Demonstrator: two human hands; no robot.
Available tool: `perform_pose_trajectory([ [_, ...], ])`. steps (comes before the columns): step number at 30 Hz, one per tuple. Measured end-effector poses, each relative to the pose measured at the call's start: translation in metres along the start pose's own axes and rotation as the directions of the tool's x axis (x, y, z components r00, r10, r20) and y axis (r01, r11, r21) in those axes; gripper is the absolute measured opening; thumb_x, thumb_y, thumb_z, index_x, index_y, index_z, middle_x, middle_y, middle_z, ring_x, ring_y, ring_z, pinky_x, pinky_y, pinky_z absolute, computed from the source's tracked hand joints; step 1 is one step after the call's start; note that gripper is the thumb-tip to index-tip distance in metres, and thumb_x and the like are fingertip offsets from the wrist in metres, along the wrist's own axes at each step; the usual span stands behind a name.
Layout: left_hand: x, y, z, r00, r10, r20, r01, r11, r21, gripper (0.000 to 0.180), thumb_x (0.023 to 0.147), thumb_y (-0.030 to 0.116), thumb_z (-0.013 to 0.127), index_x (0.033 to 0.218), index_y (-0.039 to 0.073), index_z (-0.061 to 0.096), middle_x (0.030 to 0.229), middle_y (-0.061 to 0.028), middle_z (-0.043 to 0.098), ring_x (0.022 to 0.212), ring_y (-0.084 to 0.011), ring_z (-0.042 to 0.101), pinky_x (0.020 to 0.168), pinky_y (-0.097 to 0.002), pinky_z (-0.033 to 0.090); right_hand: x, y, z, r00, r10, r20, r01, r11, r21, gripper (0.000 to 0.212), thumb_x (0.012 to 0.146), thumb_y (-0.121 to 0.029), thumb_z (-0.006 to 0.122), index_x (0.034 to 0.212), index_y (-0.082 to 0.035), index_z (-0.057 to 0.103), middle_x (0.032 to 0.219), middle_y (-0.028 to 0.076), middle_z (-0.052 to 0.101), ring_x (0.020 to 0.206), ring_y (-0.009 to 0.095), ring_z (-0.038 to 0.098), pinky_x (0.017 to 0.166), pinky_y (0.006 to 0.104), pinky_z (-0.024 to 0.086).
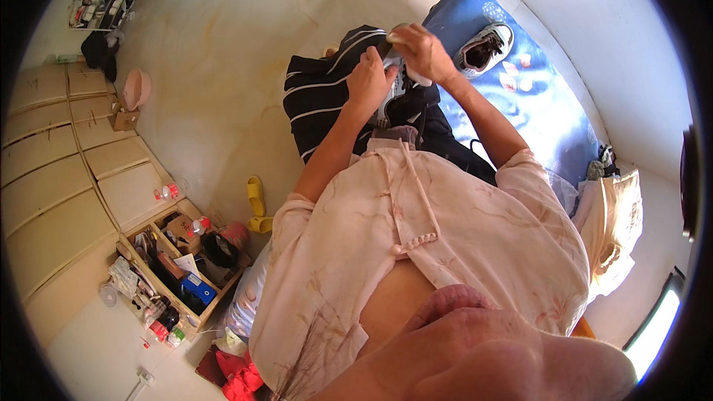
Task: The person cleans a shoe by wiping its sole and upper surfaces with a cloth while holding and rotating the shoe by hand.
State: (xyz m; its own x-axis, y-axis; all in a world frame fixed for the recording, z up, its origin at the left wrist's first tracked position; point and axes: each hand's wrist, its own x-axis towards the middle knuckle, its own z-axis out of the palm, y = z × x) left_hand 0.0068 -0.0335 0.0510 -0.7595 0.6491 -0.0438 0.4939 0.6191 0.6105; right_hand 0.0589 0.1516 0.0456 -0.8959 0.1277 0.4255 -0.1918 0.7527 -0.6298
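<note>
While both hands grip it, grey-white sneaker (394,89), black-trimmed, upturned

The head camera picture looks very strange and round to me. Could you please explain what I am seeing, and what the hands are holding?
A wide fisheye camera on a person's head looks down, so straight edges bend. The pink shirt is the person's own body. Both arms reach forward. The left hand and right hand together grip a grey and white sneaker over a black striped garment. A second sneaker lies on the blue mat. On the floor, at the left, are yellow slippers and a wooden box full of small items.
</note>
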Motion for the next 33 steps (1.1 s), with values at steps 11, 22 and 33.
perform_pose_trajectory([
  [11, -0.002, -0.002, -0.004, 0.995, 0.055, -0.085, -0.053, 0.998, 0.021, 0.049, 0.089, 0.036, 0.075, 0.109, 0.001, 0.047, 0.103, -0.0224, 0.066, 0.090, -0.0428, 0.071, 0.071, -0.0520, 0.059, 0.020, 0.026, -0.037, 0.941, 0.324, -0.093, -0.310, 0.941, 0.135, 0.033, 0.095, -0.021, 0.068, 0.120, 0.001, 0.068, 0.107, 0.024, 0.073, 0.092, 0.036, 0.074, 0.080, 0.0402, 0.057],
  [22, -0.005, -0.012, -0.003, 0.991, 0.055, -0.122, -0.056, 0.998, -0.004, 0.049, 0.087, 0.033, 0.077, 0.110, 0.001, 0.047, 0.101, -0.0212, 0.067, 0.089, -0.0416, 0.071, 0.069, -0.0496, 0.058, 0.007, -0.037, -0.002, 0.995, 0.093, 0.035, -0.090, 0.993, -0.075, 0.023, 0.091, -0.009, 0.068, 0.114, -0.007, 0.069, 0.107, 0.017, 0.066, 0.094, 0.041, 0.069, 0.080, 0.0453, 0.057],
  [33, -0.006, -0.011, -0.007, 1.000, -0.001, -0.029, -0.002, 0.994, -0.108, 0.060, 0.090, 0.042, 0.072, 0.124, -0.001, 0.048, 0.114, -0.0266, 0.067, 0.103, -0.0480, 0.067, 0.083, -0.0545, 0.056, 0.029, 0.020, -0.028, 0.923, 0.384, -0.013, -0.373, 0.903, 0.213, 0.034, 0.092, -0.016, 0.069, 0.125, -0.006, 0.069, 0.121, 0.022, 0.069, 0.099, 0.030, 0.072, 0.088, 0.0400, 0.057],
])
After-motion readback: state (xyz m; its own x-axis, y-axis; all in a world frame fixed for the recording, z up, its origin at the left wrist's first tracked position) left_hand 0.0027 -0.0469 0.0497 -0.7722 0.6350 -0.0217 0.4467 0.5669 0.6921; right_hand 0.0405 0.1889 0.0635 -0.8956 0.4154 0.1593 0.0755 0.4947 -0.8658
